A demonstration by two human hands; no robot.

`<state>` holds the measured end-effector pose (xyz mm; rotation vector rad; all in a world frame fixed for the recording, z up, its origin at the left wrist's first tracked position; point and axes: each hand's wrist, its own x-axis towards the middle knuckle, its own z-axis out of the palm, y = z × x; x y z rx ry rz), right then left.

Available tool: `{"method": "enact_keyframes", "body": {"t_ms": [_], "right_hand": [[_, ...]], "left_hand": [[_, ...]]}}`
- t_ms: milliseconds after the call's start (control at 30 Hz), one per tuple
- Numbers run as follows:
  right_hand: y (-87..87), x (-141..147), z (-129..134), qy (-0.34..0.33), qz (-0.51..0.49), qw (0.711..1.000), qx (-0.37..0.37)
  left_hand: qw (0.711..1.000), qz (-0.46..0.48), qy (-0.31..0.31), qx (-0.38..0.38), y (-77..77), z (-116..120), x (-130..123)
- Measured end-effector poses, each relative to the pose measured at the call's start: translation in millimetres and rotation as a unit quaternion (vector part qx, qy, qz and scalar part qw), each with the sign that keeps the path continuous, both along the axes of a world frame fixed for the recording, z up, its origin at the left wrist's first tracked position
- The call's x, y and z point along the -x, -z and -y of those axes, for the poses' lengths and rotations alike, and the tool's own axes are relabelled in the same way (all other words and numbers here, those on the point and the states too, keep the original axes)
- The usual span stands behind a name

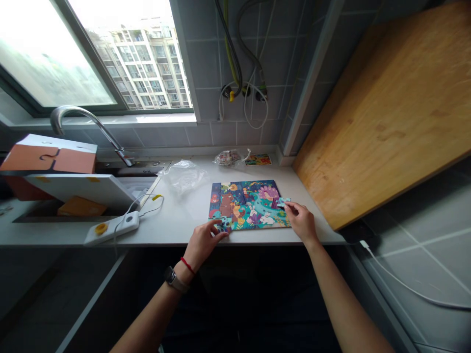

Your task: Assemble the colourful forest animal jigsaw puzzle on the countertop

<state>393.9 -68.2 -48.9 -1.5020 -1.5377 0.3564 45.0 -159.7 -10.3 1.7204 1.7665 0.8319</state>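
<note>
A colourful jigsaw puzzle with animals on it lies on the white counter in front of me. My right hand pinches a small light-blue puzzle piece between thumb and fingers, over the puzzle's right edge. At the lower left corner, my left hand rests with thumb and forefinger apart, the fingertips touching the puzzle there. A red cord and a watch are on my left wrist.
Behind the puzzle are a clear plastic packet and a small picture card. A crumpled plastic bag and a power strip lie left, near the sink with boxes. A large wooden board leans at the right.
</note>
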Motion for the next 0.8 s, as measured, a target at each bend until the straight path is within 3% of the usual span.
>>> {"method": "enact_keyframes", "body": {"t_ms": [333,533,800], "right_hand": [[0.1,0.4,0.2,0.001,-0.006,1.0,0.0],[0.8,-0.4,-0.2,-0.006,-0.004,1.0,0.0],[1.0,0.5,0.6,-0.006,-0.007,1.0,-0.004]], "left_hand": [[0.996,-0.074,0.011,0.037,-2.6,0.8,3.0],[0.992,-0.11,-0.026,-0.048,-6.3,12.6,-1.0],[0.993,-0.112,0.008,-0.025,-11.1,21.4,1.9]]}}
